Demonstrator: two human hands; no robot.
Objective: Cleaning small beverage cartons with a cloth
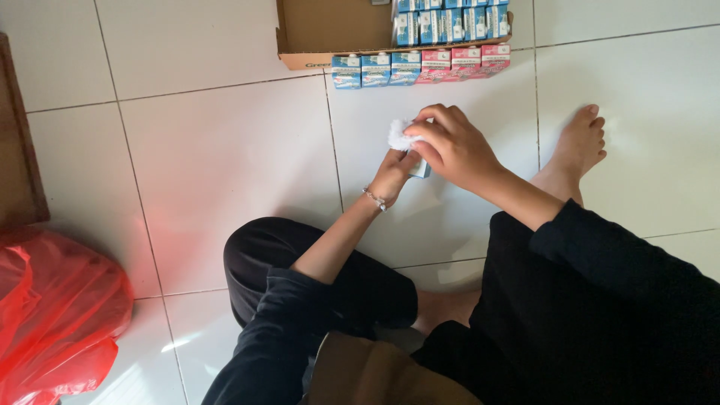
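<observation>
My left hand (395, 171) grips a small carton (421, 169), mostly hidden behind my fingers, with only a pale corner showing. My right hand (450, 144) is closed on a crumpled white tissue (399, 135) and presses it against the top of that carton. Both hands are over the white tiled floor (225, 150), just in front of a row of small cartons. A bracelet sits on my left wrist.
A cardboard box (330, 34) at the top holds several blue cartons (450, 22). In front of it stand blue cartons (375, 69) and pink cartons (465, 61) in a row. A red plastic bag (52, 315) lies lower left, a wooden edge (15, 135) at left. My bare foot (577, 146) rests at right.
</observation>
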